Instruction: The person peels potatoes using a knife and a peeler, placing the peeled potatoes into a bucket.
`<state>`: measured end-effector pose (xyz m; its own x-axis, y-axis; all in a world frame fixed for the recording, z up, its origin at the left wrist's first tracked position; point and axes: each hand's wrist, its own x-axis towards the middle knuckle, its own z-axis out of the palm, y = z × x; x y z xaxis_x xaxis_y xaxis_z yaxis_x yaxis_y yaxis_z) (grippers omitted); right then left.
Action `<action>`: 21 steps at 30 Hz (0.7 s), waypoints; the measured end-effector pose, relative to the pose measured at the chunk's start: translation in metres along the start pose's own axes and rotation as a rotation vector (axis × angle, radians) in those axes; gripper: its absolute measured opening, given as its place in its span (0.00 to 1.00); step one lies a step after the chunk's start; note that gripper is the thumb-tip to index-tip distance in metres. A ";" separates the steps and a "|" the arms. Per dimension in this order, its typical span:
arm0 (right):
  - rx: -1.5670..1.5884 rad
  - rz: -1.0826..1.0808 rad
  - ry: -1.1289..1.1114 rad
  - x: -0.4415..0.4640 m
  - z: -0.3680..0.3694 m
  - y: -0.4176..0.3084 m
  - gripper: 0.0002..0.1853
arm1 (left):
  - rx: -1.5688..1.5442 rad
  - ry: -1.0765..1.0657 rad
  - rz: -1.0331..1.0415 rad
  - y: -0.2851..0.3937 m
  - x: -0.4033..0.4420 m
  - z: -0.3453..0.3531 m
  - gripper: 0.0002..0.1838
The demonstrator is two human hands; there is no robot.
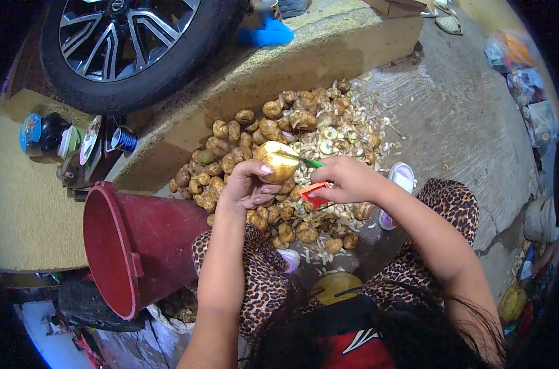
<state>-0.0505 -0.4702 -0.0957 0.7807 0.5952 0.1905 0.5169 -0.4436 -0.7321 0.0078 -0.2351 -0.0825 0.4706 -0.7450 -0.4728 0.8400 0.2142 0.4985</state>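
Over the pile, my left hand [250, 183] is closed around a large potato [275, 166], its upper face pale and peeled and its lower side still brown. My right hand [352, 179] grips a knife [312, 162] with a green handle, the blade lying against the pale face of the potato. An orange-red flat piece [314, 193] shows at the fingers of my right hand; its kind is unclear. Below both hands spreads a heap of unpeeled brown potatoes [269, 129], with pale peelings [347, 132] scattered on its right side.
A red bucket [135, 246] lies tipped on the left, its mouth facing left. Behind the potatoes runs a concrete step [328, 52] carrying a car wheel [119, 43] and a blue cloth-like thing [267, 34]. Bags and packets [525, 86] lie along the right edge.
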 end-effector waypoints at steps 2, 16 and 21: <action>-0.020 -0.004 0.003 0.000 0.000 0.001 0.09 | -0.001 -0.055 -0.004 0.001 0.002 0.000 0.23; -0.533 -0.038 0.114 -0.001 0.005 0.009 0.06 | -0.072 -0.287 -0.069 -0.013 0.002 -0.002 0.32; -0.573 0.019 0.113 -0.001 0.004 0.001 0.04 | 0.028 -0.152 0.109 -0.017 0.004 0.004 0.28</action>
<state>-0.0521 -0.4683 -0.0997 0.8078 0.5228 0.2724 0.5858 -0.7637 -0.2714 -0.0058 -0.2441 -0.0903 0.5107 -0.8054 -0.3009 0.7774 0.2831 0.5616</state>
